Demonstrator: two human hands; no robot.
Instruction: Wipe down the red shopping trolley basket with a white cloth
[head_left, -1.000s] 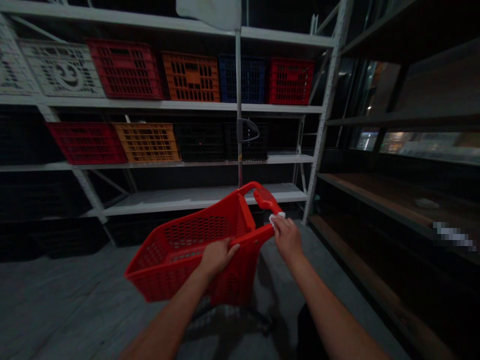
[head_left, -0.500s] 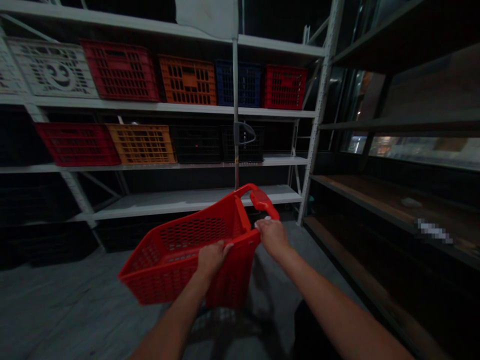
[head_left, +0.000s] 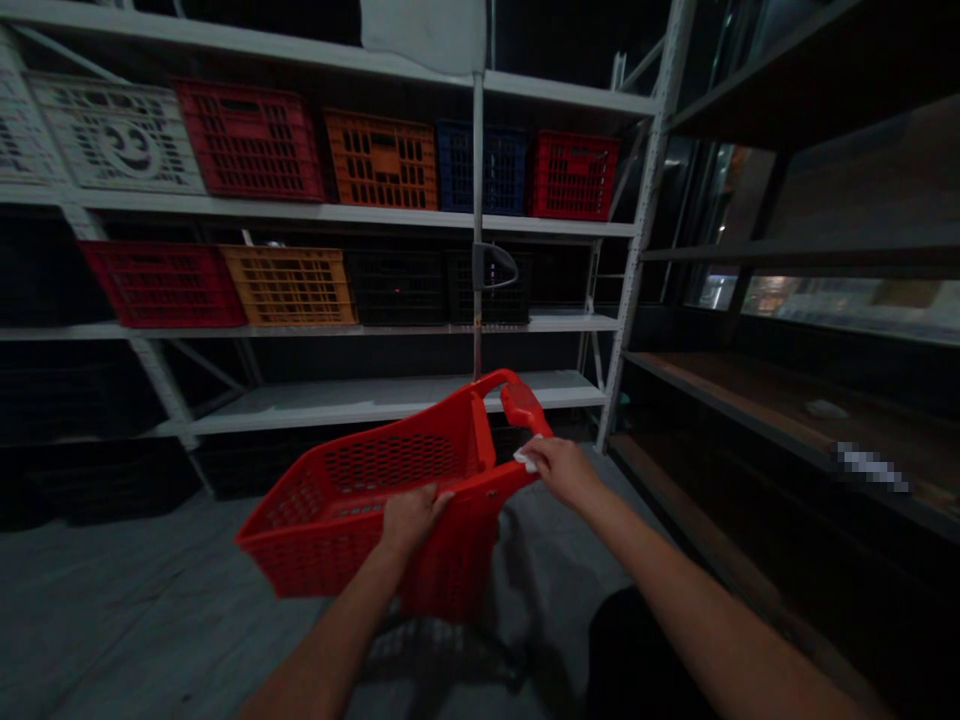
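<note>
A red plastic shopping cart [head_left: 450, 560] stands in front of me, its basket pointing left and its handle at the back right. My left hand [head_left: 412, 518] is closed over the near rim of the basket. In my right hand [head_left: 564, 470] is a small white cloth or tissue [head_left: 528, 455], pinched and touching the cart's side rim just below the handle [head_left: 520, 402]. The fingers of my right hand are partly hidden behind the cloth.
White metal shelving [head_left: 337, 212] runs along the back with colored plastic crates, including an orange crate [head_left: 382, 160] and a yellow crate [head_left: 291, 286]. A metal pole [head_left: 478, 200] rises behind the cart. Dark shelves with wooden boards [head_left: 750, 385] stand at the right.
My right hand has shifted slightly right and down along the rim, and more of the white cloth shows. My left hand has slid a little to the left on the rim.
</note>
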